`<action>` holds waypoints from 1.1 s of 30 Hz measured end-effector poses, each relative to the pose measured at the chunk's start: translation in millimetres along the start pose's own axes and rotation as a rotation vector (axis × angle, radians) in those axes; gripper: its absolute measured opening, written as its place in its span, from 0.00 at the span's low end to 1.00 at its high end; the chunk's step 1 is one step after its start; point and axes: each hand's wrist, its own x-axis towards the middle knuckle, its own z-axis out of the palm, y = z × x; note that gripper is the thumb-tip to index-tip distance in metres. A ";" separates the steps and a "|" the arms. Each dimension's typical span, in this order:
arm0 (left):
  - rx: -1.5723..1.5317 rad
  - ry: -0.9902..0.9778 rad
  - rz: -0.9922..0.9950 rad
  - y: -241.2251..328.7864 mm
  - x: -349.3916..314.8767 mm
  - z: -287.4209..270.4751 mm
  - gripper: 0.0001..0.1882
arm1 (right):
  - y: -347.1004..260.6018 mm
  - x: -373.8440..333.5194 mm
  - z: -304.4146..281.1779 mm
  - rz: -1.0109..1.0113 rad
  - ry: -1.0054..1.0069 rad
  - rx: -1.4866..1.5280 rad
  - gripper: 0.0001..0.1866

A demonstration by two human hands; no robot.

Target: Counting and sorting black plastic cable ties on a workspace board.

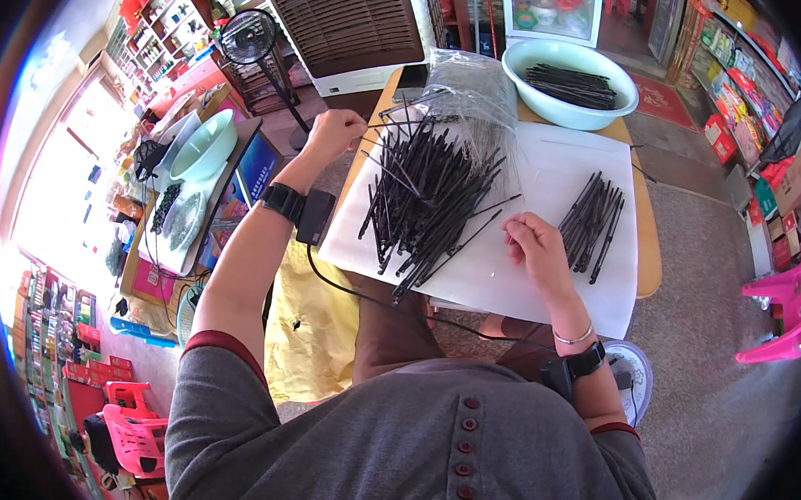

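My left hand [336,133] is closed at the far left edge of a loose heap of thin black sticks [430,193]. Its fingertips pinch the end of a thin black stick [392,125]. Right of the heap, my right hand [536,249] hovers over the white sheet [470,284] with fingers curled inward; what they hold, if anything, is too small to make out. A neater bundle of black sticks [591,224] lies beyond it to the right. Behind the heap rests a clear plastic bag [470,83], with thin clear strips trailing from it.
A pale basin [625,112] with more black sticks stands at the wooden table's [649,252] far right. Beyond are an air cooler [348,24] and a standing fan [249,36]. Yellow cloth [312,335] hangs at left; a cable [372,298] crosses my lap. Pink chairs [787,307] stand aside.
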 end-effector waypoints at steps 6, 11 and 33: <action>-0.069 0.154 0.093 41.2 -6.6 -4.9 0.10 | -1.1 -1.9 0.5 -0.006 -0.010 0.001 0.10; -0.053 0.226 0.220 76.0 -9.0 -4.5 0.09 | 1.5 -1.5 -1.6 -0.037 -0.015 -0.007 0.11; 0.631 0.192 0.496 74.9 -40.4 -16.1 0.08 | 0.7 -2.1 0.6 -0.032 -0.003 0.010 0.10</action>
